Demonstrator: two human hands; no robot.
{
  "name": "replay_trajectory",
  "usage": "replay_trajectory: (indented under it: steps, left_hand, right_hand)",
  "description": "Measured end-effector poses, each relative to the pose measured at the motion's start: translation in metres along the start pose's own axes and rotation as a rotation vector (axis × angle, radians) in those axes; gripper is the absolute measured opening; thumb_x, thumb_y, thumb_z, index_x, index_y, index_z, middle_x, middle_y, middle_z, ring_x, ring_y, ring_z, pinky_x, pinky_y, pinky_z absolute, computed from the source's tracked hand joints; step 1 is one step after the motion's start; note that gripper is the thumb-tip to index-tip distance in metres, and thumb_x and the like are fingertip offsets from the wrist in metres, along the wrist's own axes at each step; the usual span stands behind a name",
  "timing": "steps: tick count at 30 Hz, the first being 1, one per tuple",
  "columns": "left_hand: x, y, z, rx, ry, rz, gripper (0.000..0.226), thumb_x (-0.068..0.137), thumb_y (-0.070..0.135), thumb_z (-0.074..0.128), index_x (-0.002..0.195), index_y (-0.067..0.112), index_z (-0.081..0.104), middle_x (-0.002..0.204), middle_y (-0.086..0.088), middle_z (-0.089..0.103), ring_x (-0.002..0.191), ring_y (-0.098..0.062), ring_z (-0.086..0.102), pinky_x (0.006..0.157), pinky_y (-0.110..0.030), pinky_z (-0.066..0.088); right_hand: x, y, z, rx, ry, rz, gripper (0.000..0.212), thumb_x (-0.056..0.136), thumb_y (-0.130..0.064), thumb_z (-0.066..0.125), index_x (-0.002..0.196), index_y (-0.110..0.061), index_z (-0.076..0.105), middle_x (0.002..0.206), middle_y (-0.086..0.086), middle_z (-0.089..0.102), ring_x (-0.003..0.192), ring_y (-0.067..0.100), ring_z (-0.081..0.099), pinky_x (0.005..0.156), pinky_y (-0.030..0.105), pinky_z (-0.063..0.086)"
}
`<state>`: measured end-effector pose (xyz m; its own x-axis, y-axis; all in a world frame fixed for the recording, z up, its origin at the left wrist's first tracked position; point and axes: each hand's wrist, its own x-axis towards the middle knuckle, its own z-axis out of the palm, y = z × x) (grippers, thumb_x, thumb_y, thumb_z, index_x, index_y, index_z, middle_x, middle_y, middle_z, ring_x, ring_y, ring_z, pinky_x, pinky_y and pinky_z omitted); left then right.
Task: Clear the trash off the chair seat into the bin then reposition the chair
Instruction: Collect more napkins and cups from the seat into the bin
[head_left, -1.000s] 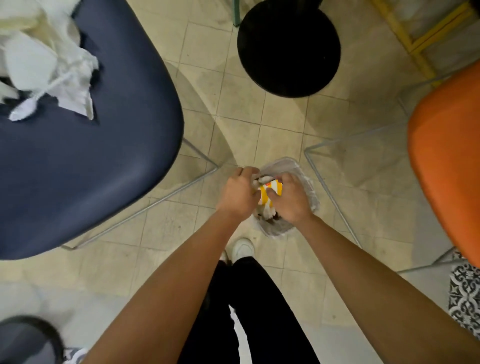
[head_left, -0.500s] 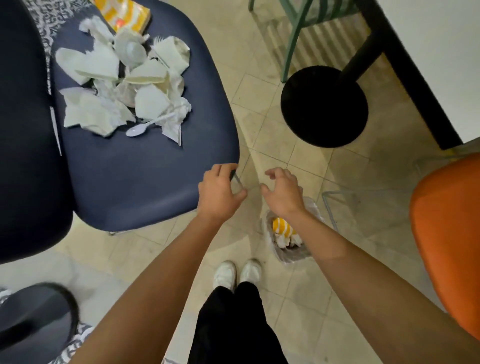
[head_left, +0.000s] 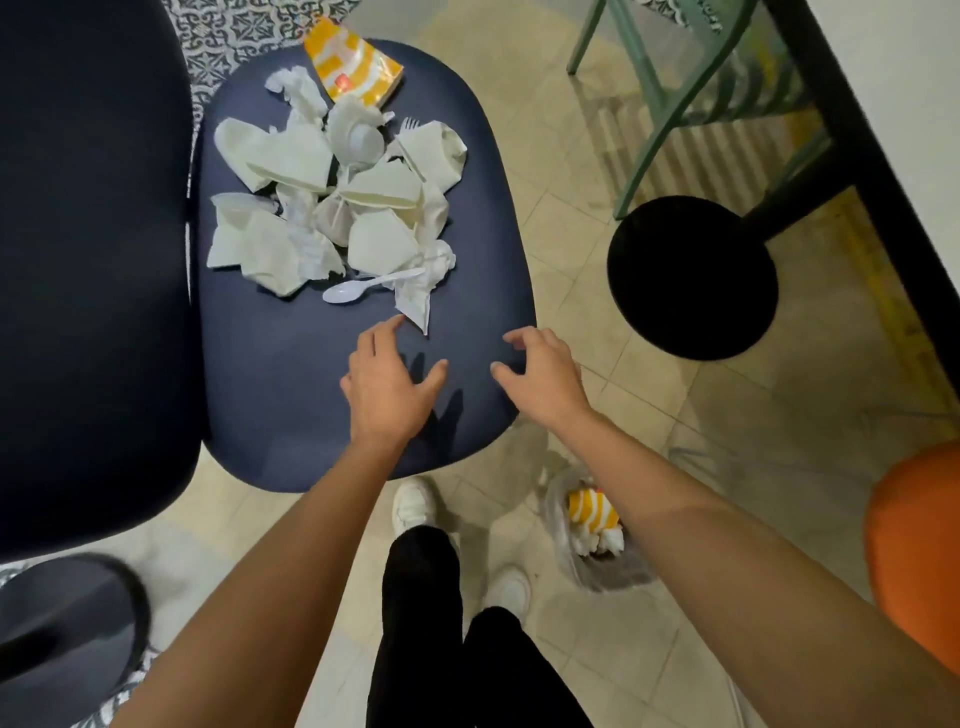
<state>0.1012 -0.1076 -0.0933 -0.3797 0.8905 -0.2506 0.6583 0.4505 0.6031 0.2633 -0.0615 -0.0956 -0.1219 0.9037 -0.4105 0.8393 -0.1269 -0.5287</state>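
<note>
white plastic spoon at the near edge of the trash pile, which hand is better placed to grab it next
Left, probably. The left hand hovers open over the dark blue chair seat, fingertips just short of the white plastic spoon. The right hand, also open, sits farther right near the seat's edge.

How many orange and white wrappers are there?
2. One wrapper lies at the far edge of the chair seat, beside the white trash pile. The other is in the bin. More may be buried.

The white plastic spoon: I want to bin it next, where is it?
The white plastic spoon lies on the navy chair seat, at the near edge of the paper trash pile.
</note>
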Motion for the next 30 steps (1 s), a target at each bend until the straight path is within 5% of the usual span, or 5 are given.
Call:
replay_trajectory:
  steps: [22,30]
  left_hand:
    - [0.138,-0.047,-0.015,0.262,-0.235,0.159,0.044,0.091,0.026,0.057,0.131,0.012,0.047,0.132,-0.009,0.051,0.121,-0.027,0.045,0.099,-0.037,0.037]
    - [0.14,-0.047,-0.013,0.29,-0.246,0.02,0.024,0.093,0.019,0.051,0.117,0.013,0.05,0.114,-0.01,0.06,0.107,-0.031,0.045,0.087,-0.038,0.037]
  right_hand:
    - [0.106,-0.082,0.039,0.0,-0.087,0.054,0.043,0.087,-0.033,0.061,0.126,-0.019,0.051,0.128,0.002,0.051,0.122,0.02,0.047,0.103,0.041,0.04]
    - [0.119,-0.079,0.04,0.027,-0.061,0.045,0.061,0.081,-0.036,0.069,0.132,-0.015,0.043,0.13,0.004,0.048,0.123,0.022,0.044,0.103,0.042,0.041]
